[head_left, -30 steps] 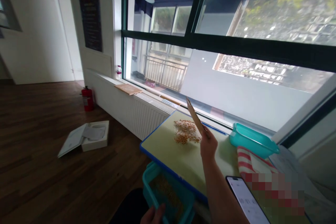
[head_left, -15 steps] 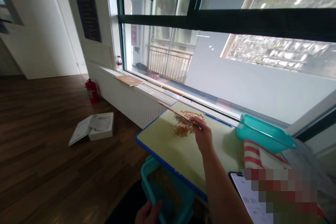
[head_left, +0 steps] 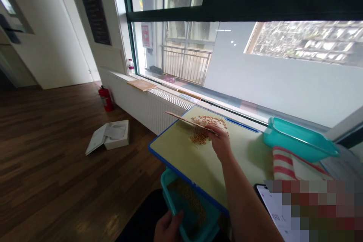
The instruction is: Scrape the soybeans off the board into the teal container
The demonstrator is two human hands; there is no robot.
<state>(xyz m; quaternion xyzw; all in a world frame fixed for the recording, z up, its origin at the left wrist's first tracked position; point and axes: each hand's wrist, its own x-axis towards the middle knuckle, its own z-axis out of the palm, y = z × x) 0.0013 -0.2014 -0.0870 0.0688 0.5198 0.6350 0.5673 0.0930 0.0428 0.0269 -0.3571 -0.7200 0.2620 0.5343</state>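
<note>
My right hand is closed on one end of a thin, flat brown board, which slants across a spread of grain. Orange-brown kernels, which look like corn, lie on the near side of the board, and more kernels mixed with small white grains lie beyond it. All of this is on a pale yellow-green chopping board with a blue rim. Below its near edge my left hand grips the rim of a teal plastic basin with yellowish kernels inside. Some left fingers are hidden.
Another teal basin stands at the back right by the window. Beside it lie a red-and-white striped cloth and a phone. An opened white box and a red fire extinguisher are on the floor.
The camera view has shifted a little, moving the scene rightward. The flat board's far end now looks raised higher off the chopping board. Both hands keep their hold.
</note>
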